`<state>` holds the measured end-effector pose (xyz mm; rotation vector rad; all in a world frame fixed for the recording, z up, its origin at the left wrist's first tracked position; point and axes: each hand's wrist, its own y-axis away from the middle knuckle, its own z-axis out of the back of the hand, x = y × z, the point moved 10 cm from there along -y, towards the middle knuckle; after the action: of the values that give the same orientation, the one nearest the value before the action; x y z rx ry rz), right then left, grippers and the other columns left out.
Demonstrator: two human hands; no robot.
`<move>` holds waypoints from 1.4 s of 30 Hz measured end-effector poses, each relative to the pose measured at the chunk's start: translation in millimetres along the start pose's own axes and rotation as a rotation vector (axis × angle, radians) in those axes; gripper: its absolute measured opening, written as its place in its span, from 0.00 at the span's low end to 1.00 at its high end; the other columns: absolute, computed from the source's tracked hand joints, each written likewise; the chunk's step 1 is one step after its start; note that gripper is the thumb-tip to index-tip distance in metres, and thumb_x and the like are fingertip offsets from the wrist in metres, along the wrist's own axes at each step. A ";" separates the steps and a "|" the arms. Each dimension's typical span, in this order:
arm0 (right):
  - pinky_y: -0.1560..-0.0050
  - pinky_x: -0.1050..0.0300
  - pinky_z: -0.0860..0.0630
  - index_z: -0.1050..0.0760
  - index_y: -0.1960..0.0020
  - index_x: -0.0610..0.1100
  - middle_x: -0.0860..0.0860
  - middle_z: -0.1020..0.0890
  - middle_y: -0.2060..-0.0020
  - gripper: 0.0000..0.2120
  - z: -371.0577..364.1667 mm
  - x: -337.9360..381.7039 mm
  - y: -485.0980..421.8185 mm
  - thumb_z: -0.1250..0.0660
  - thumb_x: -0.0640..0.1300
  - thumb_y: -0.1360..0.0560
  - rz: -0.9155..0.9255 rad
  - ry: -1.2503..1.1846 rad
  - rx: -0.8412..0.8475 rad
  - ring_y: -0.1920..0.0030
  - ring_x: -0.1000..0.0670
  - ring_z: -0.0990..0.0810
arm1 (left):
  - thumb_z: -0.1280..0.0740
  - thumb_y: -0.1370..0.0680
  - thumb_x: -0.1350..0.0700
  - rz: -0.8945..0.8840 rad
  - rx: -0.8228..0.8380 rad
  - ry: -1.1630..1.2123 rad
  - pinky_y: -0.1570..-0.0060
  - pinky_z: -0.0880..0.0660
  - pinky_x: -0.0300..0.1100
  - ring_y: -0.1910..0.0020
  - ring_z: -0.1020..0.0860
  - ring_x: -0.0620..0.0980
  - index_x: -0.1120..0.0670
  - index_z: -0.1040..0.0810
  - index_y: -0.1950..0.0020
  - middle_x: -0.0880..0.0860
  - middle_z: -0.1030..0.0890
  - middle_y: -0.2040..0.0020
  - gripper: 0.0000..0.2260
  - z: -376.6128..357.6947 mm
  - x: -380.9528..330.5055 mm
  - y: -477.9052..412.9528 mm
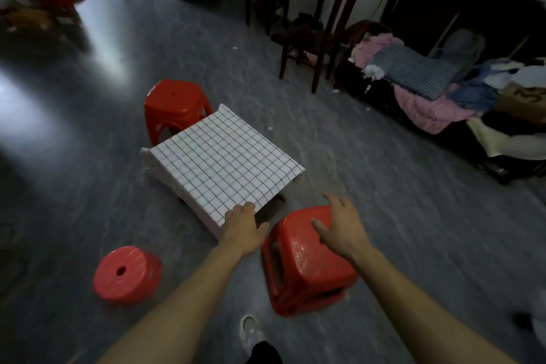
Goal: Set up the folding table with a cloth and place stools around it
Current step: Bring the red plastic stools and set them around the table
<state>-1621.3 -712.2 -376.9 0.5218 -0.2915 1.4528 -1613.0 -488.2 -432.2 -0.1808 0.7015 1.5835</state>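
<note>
table [224,156] up, cloth [189,195] on. near corner under l hand [243,226] fingers; pinch or press, can't tell. r hand [339,226] spread, empty, over stool [307,272]. 2nd stool [174,106] beyond fingertips, round stool [127,273] left of l hand. left, prob: final stool placing.

Cloth-covered folding table [224,162] stands on grey floor [384,186] | my left hand [240,227] at its near corner, finger lie unclear | my right hand [339,224], fingers spread, over near square red stool [307,272], contact unclear | far square red stool [174,106] beside far corner | round red stool [127,273] near-left, apart.
</note>
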 end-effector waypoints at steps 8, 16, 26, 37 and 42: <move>0.29 0.51 0.37 0.37 0.25 0.43 0.42 0.32 0.29 0.32 15.7 -60.8 -73.7 0.31 0.49 0.25 -0.024 -0.002 0.072 0.29 0.42 0.34 | 0.35 0.24 0.41 0.036 0.070 -0.029 0.42 0.27 0.54 0.39 0.28 0.57 0.54 0.31 0.32 0.57 0.26 0.39 0.26 -49.9 -48.0 -50.9; 0.28 0.53 0.37 0.37 0.25 0.43 0.42 0.31 0.29 0.32 -13.7 -106.2 -128.6 0.30 0.49 0.25 0.107 0.010 0.253 0.29 0.44 0.34 | 0.37 0.23 0.42 0.259 -0.015 0.032 0.37 0.30 0.53 0.35 0.31 0.57 0.54 0.34 0.28 0.56 0.28 0.34 0.27 -81.7 -44.8 -69.9; 0.33 0.47 0.31 0.37 0.27 0.47 0.45 0.30 0.31 0.31 -84.3 -191.2 -165.5 0.31 0.53 0.26 0.177 0.168 0.433 0.32 0.43 0.31 | 0.33 0.24 0.46 0.451 -0.063 0.082 0.36 0.33 0.50 0.36 0.30 0.58 0.58 0.31 0.34 0.59 0.26 0.36 0.23 -187.6 -39.7 -72.0; 0.37 0.35 0.31 0.49 0.26 0.57 0.42 0.48 0.25 0.47 -224.3 -295.3 -190.1 0.29 0.69 0.36 -0.002 0.302 0.432 0.29 0.35 0.39 | 0.32 0.26 0.46 0.444 -0.026 0.116 0.34 0.33 0.54 0.34 0.33 0.58 0.53 0.39 0.27 0.57 0.32 0.32 0.30 -323.3 28.3 -144.1; 0.39 0.31 0.31 0.58 0.25 0.62 0.42 0.59 0.25 0.57 -270.7 -335.2 -190.3 0.27 0.71 0.42 -0.073 0.287 0.457 0.29 0.29 0.44 | 0.29 0.29 0.41 0.456 -0.022 0.137 0.32 0.34 0.57 0.29 0.38 0.62 0.44 0.53 0.22 0.60 0.40 0.28 0.44 -368.2 46.8 -169.7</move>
<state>-1503.5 -871.7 -804.1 0.6715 0.2922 1.5040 -1565.4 -647.4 -805.0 -0.1530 0.8753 2.0281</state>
